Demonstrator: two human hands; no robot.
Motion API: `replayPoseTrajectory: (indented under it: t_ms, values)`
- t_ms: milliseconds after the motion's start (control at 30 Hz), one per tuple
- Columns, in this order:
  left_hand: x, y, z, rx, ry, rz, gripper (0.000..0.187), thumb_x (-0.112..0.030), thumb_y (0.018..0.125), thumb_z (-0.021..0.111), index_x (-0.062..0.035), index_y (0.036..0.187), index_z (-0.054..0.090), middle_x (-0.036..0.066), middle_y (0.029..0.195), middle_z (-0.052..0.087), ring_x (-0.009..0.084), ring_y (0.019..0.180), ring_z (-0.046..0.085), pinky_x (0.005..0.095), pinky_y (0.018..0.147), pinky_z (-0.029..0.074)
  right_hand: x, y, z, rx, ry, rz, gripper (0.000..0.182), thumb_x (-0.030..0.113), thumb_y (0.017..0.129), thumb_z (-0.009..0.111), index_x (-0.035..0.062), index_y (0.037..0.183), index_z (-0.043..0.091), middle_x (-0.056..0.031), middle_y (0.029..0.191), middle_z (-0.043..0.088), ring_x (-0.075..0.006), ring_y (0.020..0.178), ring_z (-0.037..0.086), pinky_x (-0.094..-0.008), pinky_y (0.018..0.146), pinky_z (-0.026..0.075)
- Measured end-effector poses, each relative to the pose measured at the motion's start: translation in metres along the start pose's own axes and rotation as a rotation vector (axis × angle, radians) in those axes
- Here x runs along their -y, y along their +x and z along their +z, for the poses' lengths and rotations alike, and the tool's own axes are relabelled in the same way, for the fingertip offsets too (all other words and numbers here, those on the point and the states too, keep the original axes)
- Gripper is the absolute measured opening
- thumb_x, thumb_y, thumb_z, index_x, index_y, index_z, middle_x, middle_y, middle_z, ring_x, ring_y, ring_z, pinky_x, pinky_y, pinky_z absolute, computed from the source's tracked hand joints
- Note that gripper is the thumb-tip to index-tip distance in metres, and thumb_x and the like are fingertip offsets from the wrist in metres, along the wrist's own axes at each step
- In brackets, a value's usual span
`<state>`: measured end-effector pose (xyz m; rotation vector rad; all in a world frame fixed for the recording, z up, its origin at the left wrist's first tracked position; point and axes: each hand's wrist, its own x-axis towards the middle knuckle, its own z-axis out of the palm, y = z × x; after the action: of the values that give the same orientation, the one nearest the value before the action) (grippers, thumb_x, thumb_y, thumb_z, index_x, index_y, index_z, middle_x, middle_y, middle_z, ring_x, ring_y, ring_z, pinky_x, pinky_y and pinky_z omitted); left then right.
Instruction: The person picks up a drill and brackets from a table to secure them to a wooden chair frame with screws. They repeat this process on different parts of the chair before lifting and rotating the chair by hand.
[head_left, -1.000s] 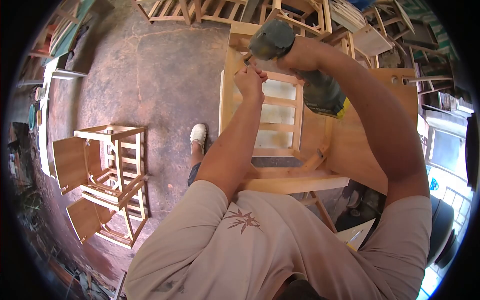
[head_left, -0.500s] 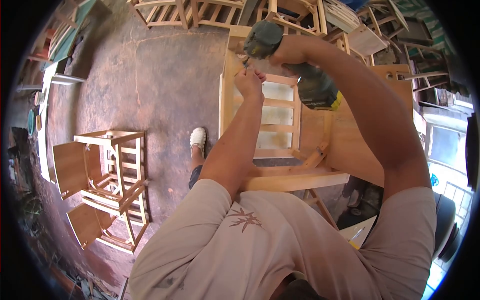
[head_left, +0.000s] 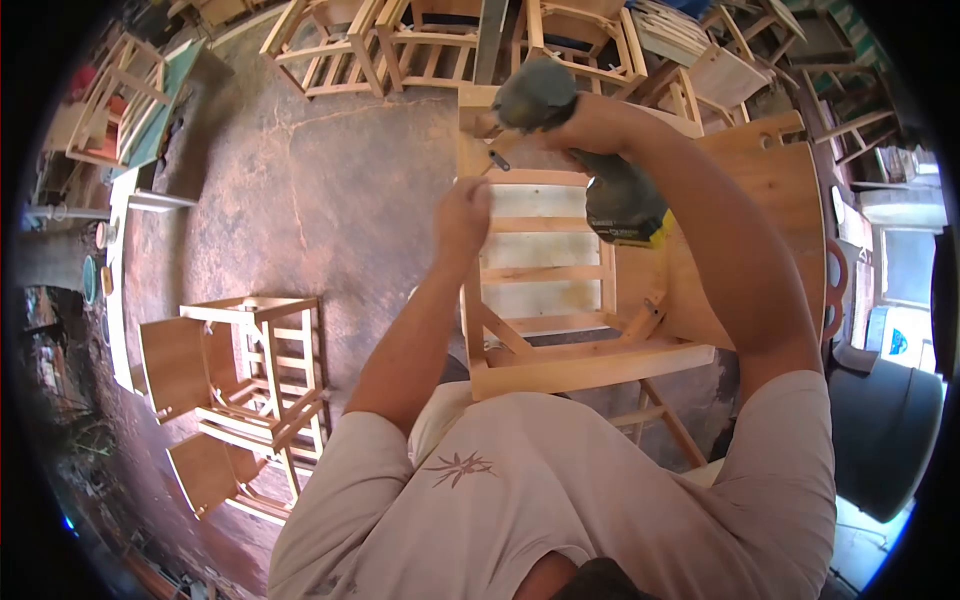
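My right hand (head_left: 578, 128) is closed around a dark cordless drill (head_left: 537, 95), its battery end hanging below the wrist. The drill's bit (head_left: 499, 160) points down over the far left corner of a wooden chair frame (head_left: 590, 368). My left hand (head_left: 464, 215) lies curled at the frame's left side, just below the bit. Its fingers are closed, and what they hold, if anything, is hidden. Pale slats (head_left: 545, 273) cross the inside of the frame, and a broad wooden panel (head_left: 765, 215) is attached at its right.
Two stacked wooden chairs (head_left: 262, 365) stand on the concrete floor (head_left: 340, 190) to the left. More chair frames (head_left: 430, 45) line the far side. A green-topped bench (head_left: 155, 125) is at the far left, and a dark rounded container (head_left: 885, 430) stands at the right.
My left hand has drawn back from the bit, moving down and left. The drill has shifted slightly down and right in view. The whole view has also shifted, showing more floor at the far side.
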<state>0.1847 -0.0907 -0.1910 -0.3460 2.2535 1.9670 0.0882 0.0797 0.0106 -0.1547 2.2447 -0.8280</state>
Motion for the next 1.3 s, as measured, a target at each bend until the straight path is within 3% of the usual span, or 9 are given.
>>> replayPoseTrajectory:
  t_ms: [133,367,533,733,1000,1033,1067,1100,1300]
  values:
    - [-0.007,0.023,-0.016,-0.189,0.905,0.743,0.050,-0.020,0.083,0.063,-0.0066,0.130,0.049,0.016,0.115,0.058,0.0324,0.104,0.056,0.0419,0.088,0.046,-0.035,-0.050,-0.006,-0.092,0.215,-0.062,0.015,0.018,0.079,0.067,0.0042,0.083,0.064,-0.0036,0.065,0.060,-0.0134,0.054,0.057,-0.0299,0.051,0.047]
    - [-0.016,0.036,-0.009,-0.015,1.145,0.738,0.046,-0.023,0.082,0.063,-0.0070,0.124,0.054,0.012,0.118,0.057,0.0280,0.111,0.050,0.0380,0.093,0.042,-0.069,-0.156,0.046,-0.427,0.452,-0.127,0.023,0.016,0.083,0.069,0.0043,0.099,0.059,-0.0019,0.073,0.059,-0.0104,0.062,0.057,-0.0283,0.058,0.049]
    - [-0.007,0.055,-0.029,0.212,1.338,1.044,0.027,-0.019,0.085,0.058,-0.0029,0.105,0.062,0.011,0.114,0.059,0.0278,0.108,0.052,0.0370,0.094,0.043,-0.094,-0.195,0.088,-0.556,0.675,-0.142,0.024,0.011,0.081,0.071,0.0034,0.100,0.059,-0.0026,0.085,0.061,-0.0102,0.066,0.058,-0.0279,0.061,0.050]
    - [-0.018,0.055,-0.039,0.263,0.960,0.951,0.029,-0.022,0.082,0.061,-0.0027,0.105,0.061,0.015,0.113,0.058,0.0326,0.107,0.051,0.0400,0.092,0.045,-0.063,-0.243,0.141,-0.981,0.706,-0.190,0.025,0.007,0.084,0.068,0.0032,0.107,0.059,-0.0016,0.086,0.060,-0.0093,0.071,0.058,-0.0268,0.066,0.051]
    - [-0.034,0.072,-0.037,0.498,0.935,0.916,0.023,-0.011,0.078,0.056,-0.0085,0.097,0.069,0.015,0.095,0.068,0.0307,0.090,0.064,0.0435,0.079,0.050,-0.070,-0.301,0.277,-1.289,0.580,-0.115,0.028,0.010,0.082,0.072,0.0078,0.108,0.062,-0.0023,0.098,0.063,-0.0133,0.089,0.060,-0.0315,0.078,0.050]
    - [-0.047,0.072,-0.033,0.583,1.241,0.980,0.022,-0.011,0.077,0.058,-0.0077,0.094,0.071,0.015,0.094,0.069,0.0304,0.083,0.066,0.0442,0.075,0.051,-0.062,-0.307,0.291,-1.358,0.567,-0.102,0.029,0.011,0.081,0.072,0.0074,0.108,0.062,-0.0031,0.099,0.064,-0.0138,0.090,0.060,-0.0313,0.079,0.050]
    - [-0.046,0.076,-0.023,0.661,1.126,0.752,0.019,-0.015,0.080,0.061,-0.0056,0.094,0.070,0.017,0.101,0.067,0.0326,0.095,0.063,0.0432,0.081,0.050,-0.054,-0.314,0.303,-1.417,0.558,-0.098,0.030,0.013,0.081,0.073,0.0070,0.108,0.061,-0.0040,0.100,0.064,-0.0143,0.090,0.060,-0.0310,0.080,0.049]
    - [-0.046,0.073,-0.014,0.600,0.964,0.873,0.020,-0.017,0.082,0.062,-0.0050,0.096,0.069,0.018,0.107,0.064,0.0333,0.102,0.060,0.0417,0.084,0.049,-0.041,-0.320,0.300,-1.494,0.554,-0.044,0.030,0.013,0.081,0.073,0.0070,0.108,0.061,-0.0040,0.100,0.064,-0.0143,0.090,0.060,-0.0310,0.080,0.049]
    - [-0.135,-0.104,0.095,0.878,0.447,1.118,0.029,-0.015,0.086,0.065,-0.0047,0.112,0.062,0.016,0.124,0.054,0.0334,0.114,0.053,0.0373,0.089,0.047,-0.061,-0.380,0.382,-1.655,0.677,0.026,0.033,0.016,0.081,0.073,0.0069,0.110,0.061,-0.0055,0.100,0.064,-0.0181,0.091,0.061,-0.0327,0.080,0.049]
